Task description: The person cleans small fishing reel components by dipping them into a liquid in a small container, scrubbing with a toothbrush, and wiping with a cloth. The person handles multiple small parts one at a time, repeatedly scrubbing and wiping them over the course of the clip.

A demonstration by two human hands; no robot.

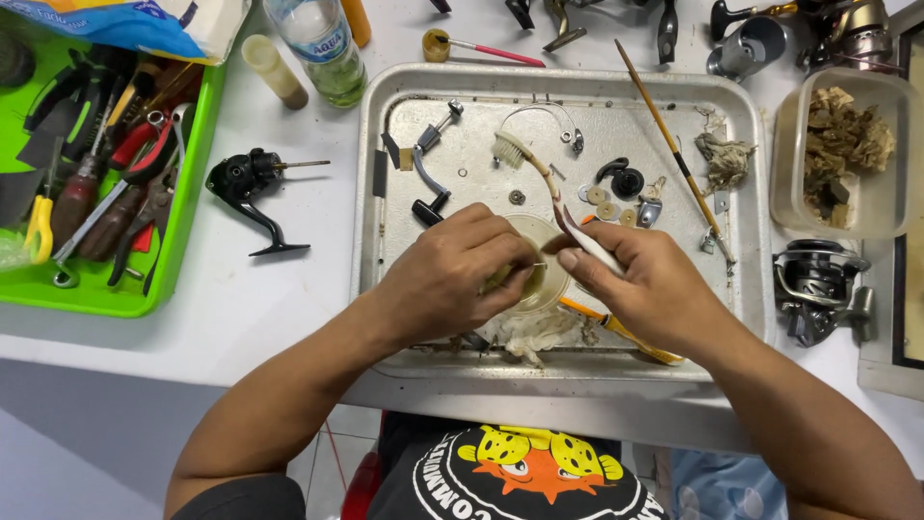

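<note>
A white worktop (289, 318) carries a metal tray (760, 241) at its centre, and a green tool bin (188, 221) of pliers and screwdrivers lies at nine o'clock. A clear tub (890, 207) of stained rags sits at three o'clock, with a grey fishing reel (818, 289) just below it. A black reel body (252, 183) with its crank rests between bin and tray, and a plastic bottle (322, 43) stands at eleven o'clock.

Inside the tray, the left hand (452, 279) is closed around a small part held over a shallow clear dish (551, 274), though the fingers hide just what that part is. The right hand (654, 289) grips a toothbrush (534, 169) by its handle, bristles pointing to twelve o'clock. A wad of soiled cloth (539, 332) lies beneath the hands. Washers and small reel parts (616, 197) are scattered at one o'clock.

This looks like the cleaning stage of a reel teardown. The next move would call for turning the brush head down onto the held part while steadying it over the dish.
</note>
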